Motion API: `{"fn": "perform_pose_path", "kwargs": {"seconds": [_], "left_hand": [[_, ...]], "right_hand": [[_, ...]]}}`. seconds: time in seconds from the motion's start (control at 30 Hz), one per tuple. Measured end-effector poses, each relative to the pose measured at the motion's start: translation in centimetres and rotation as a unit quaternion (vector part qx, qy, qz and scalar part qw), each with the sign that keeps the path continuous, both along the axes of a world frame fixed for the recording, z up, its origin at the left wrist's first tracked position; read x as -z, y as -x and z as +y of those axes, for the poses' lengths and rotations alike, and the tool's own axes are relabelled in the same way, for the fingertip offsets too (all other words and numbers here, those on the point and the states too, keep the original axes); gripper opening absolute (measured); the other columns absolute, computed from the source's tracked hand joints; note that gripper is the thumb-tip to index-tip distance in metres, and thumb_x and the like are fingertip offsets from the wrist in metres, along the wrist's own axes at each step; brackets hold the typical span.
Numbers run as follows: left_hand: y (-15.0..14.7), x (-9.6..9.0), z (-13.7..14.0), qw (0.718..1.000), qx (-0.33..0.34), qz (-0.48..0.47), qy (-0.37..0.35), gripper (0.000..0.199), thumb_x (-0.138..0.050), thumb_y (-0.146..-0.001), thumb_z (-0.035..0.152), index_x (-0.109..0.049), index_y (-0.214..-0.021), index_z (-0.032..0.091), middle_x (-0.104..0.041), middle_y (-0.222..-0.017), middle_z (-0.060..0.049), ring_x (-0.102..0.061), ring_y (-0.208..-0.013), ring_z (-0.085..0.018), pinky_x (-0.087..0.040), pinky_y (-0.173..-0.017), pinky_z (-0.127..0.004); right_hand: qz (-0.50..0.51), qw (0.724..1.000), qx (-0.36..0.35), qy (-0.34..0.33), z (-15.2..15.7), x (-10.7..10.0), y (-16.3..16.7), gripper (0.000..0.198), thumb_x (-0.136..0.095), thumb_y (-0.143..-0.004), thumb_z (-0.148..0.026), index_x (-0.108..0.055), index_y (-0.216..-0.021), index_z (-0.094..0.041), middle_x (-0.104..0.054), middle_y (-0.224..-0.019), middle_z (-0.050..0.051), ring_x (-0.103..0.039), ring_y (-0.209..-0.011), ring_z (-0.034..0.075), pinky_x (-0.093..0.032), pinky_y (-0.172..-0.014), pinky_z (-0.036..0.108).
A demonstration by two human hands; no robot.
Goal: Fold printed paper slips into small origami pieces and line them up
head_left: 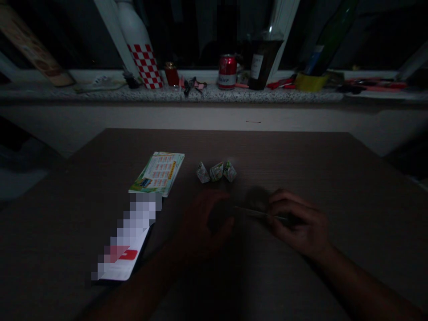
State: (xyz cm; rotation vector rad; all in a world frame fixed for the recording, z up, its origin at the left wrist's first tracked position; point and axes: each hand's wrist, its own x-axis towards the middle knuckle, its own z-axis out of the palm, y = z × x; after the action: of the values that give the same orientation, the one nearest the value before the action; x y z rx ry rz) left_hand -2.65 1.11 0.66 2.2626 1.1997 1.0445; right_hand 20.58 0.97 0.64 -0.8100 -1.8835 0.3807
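Observation:
My right hand [297, 223] pinches a thin piece of paper [252, 211], seen nearly edge-on as a narrow pale line. The paper points left toward my left hand [203, 223], which is blurred and dim. Its fingers and thumb curve apart with a gap between them, and nothing shows in their grip. Just beyond my hands, three small folded paper shapes [216, 171] stand in a row on the table. To the left lies a stack of printed calendar cards [157, 174], white and green with red print.
A phone [123, 266] with a lit screen lies on the brown table [287, 160], left of my left forearm. On the granite windowsill [214, 94] stand a red-checked white bottle [144, 62], a red can [227, 72], a dark cup [261, 64] and a green bottle [329, 40].

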Motion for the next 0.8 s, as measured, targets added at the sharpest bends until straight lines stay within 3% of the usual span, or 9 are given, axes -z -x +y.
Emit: {"fn": "perform_pose_path", "kwargs": {"seconds": [0.1,0.27,0.4,0.47,0.63,0.8], "left_hand": [[-0.5,0.2,-0.1,0.994,-0.018,-0.035,0.101,0.029,-0.057,-0.085,0.024,-0.057,-0.113,0.017,-0.063,-0.111,-0.008,-0.059,-0.101,-0.021,-0.046,-0.088,-0.035],[-0.7,0.5,0.2,0.964,-0.036,-0.12,0.234,0.015,-0.053,-0.089,0.028,-0.064,-0.091,0.018,-0.066,-0.084,-0.001,-0.062,-0.08,-0.016,-0.047,-0.073,-0.027],[-0.5,1.2,0.5,0.932,-0.04,-0.195,0.303,0.015,-0.057,-0.087,0.031,-0.064,-0.088,0.017,-0.066,-0.082,0.0,-0.061,-0.078,-0.015,-0.048,-0.07,-0.025],[-0.5,1.3,0.6,0.908,-0.041,-0.244,0.339,0.015,-0.059,-0.085,0.031,-0.065,-0.085,0.017,-0.065,-0.079,0.0,-0.06,-0.075,-0.015,-0.048,-0.068,-0.025],[-0.6,1.0,1.0,0.837,-0.039,-0.339,0.428,0.015,-0.064,-0.078,0.031,-0.065,-0.081,0.016,-0.064,-0.071,0.001,-0.058,-0.064,-0.013,-0.046,-0.061,-0.024],[-0.9,1.0,0.9,0.825,0.002,-0.326,0.463,0.017,-0.067,-0.074,0.031,-0.066,-0.078,0.015,-0.063,-0.067,0.002,-0.056,-0.061,-0.012,-0.044,-0.059,-0.023]], "right_hand": [[0.047,0.996,0.016,0.071,-0.3,0.7,0.2,0.008,-0.063,-0.078,-0.011,-0.061,-0.075,-0.018,-0.061,-0.071,0.003,-0.06,-0.065,0.016,-0.047,-0.055,0.027],[0.082,0.978,0.016,0.19,-0.5,1.6,0.4,0.009,-0.066,-0.08,-0.02,-0.062,-0.073,-0.019,-0.063,-0.063,0.0,-0.058,-0.054,0.012,-0.045,-0.048,0.021],[0.104,0.965,-0.029,0.24,-0.4,1.7,-0.1,0.007,-0.06,-0.086,-0.021,-0.067,-0.083,-0.02,-0.068,-0.069,0.001,-0.063,-0.059,0.012,-0.048,-0.054,0.019],[0.119,0.957,-0.068,0.257,-0.3,1.7,-0.5,0.014,-0.056,-0.088,-0.021,-0.069,-0.092,-0.022,-0.072,-0.081,0.003,-0.067,-0.071,0.014,-0.052,-0.063,0.021],[0.12,0.946,-0.135,0.269,-0.7,1.8,-0.7,0.026,-0.053,-0.09,-0.016,-0.066,-0.11,-0.027,-0.074,-0.089,0.003,-0.069,-0.078,0.015,-0.053,-0.068,0.024],[0.046,0.956,-0.197,0.212,-0.7,1.4,0.3,0.036,-0.069,-0.079,-0.014,-0.065,-0.113,-0.023,-0.07,-0.099,0.007,-0.067,-0.087,0.019,-0.054,-0.075,0.031]]}}
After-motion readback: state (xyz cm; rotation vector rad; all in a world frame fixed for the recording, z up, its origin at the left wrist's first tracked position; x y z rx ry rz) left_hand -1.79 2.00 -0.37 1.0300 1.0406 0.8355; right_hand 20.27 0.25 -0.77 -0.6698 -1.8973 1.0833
